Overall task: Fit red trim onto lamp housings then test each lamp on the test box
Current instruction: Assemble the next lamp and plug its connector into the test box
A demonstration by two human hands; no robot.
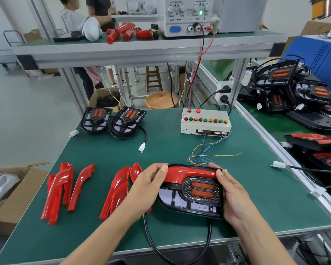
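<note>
A black lamp housing (191,203) with two orange lenses lies at the front middle of the green table. A red trim piece (187,174) sits along its top edge. My left hand (149,188) grips the housing's left end, thumb on the trim. My right hand (235,196) holds the right end. Small red lights glow in the housing's lower part. Its black cable loops off the front edge. The white test box (204,121) with coloured buttons stands behind, coloured wires trailing toward the lamp.
Loose red trim pieces lie at front left (65,188) and beside my left arm (118,190). Two untrimmed housings (113,121) sit at the back left. Finished lamps (294,92) pile on the right bench. A power supply (187,14) stands on the shelf. A cardboard box (13,188) sits at left.
</note>
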